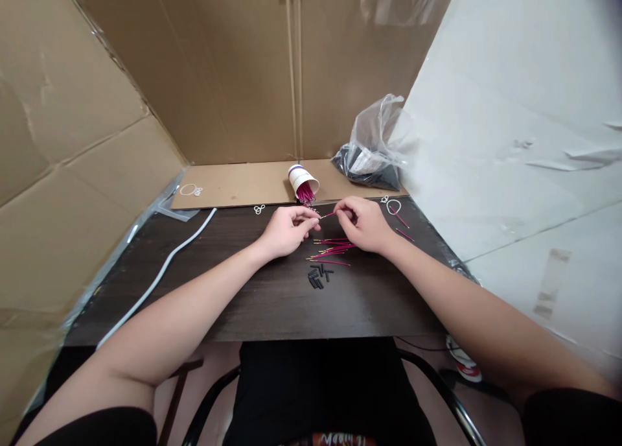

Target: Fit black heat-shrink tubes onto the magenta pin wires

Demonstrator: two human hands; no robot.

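Note:
Above the middle of the table, a short red wire (329, 214) with a gold-coloured tip spans the gap between my hands. My right hand (365, 225) pinches one end of it between thumb and fingers. The thumb and fingertips of my left hand (286, 231) close at the tipped end; whether something small is in them too is hard to make out. Below my hands lies a loose bunch of red wires (333, 248) with gold tips. Nearer to me is a small pile of short black tubes (315, 277).
A paper cup (295, 174) full of red wires lies tipped at the back on a cardboard strip (233, 180). A clear bag (372, 154) of black pieces sits right of it. White rubber bands (394, 207) and stray wires lie at right. A grey cable (165, 264) crosses the left side.

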